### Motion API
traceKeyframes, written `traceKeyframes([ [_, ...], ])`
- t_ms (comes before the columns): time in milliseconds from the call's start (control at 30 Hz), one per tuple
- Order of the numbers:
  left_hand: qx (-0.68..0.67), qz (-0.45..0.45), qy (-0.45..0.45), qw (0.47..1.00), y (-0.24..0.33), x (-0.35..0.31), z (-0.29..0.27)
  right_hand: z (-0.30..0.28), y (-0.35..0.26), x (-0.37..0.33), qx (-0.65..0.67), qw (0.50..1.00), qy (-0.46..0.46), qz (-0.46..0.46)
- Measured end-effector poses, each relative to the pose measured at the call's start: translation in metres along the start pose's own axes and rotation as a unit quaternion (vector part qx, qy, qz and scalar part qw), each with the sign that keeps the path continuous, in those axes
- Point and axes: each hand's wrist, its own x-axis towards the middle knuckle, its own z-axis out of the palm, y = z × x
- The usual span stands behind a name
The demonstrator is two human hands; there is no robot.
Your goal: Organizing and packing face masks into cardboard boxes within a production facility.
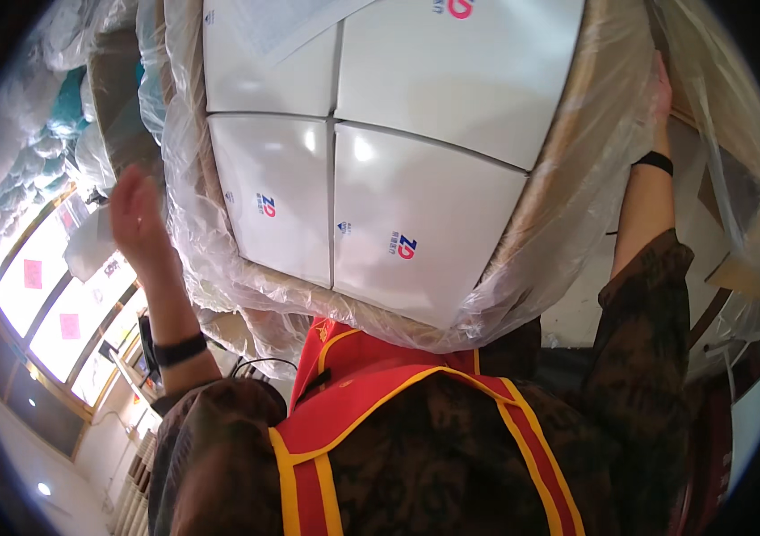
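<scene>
In front of me stands a large open carton (574, 112) lined with clear plastic film (523, 290), its rim draped by the film. Several glossy white boxes (290, 192) with small red and blue print fill it, packed side by side in rows. My left hand (137, 219) is raised off the carton's left side, apart from the film, its fingers smeared by motion. At the far right, my right hand (662, 89) lies along the outside of the film-covered wall with fingers stretched out; film partly hides it. Both wrists wear black bands.
A white printed sheet (295, 22) lies over the far boxes. Plastic-wrapped bundles (18, 174), some teal, are heaped at the far left. Bright windows (45, 290) stand behind them. More brown cardboard (737, 275) and loose film are at the right. My red vest (371, 357) touches the carton's near side.
</scene>
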Motion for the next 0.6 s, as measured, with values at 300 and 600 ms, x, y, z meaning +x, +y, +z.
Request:
traceKeyframes([
  [300, -0.237, 0.454, -0.341, 0.789, 0.312, -0.020, 0.185, -0.009, 0.017, 0.004, -0.024, 0.992, 0.076, -0.094],
  [600, 0.155, 0.762, -0.303, 0.551, 0.374, 0.004, 0.349, 0.005, 0.021, 0.009, -0.096, 0.935, 0.207, -0.270],
])
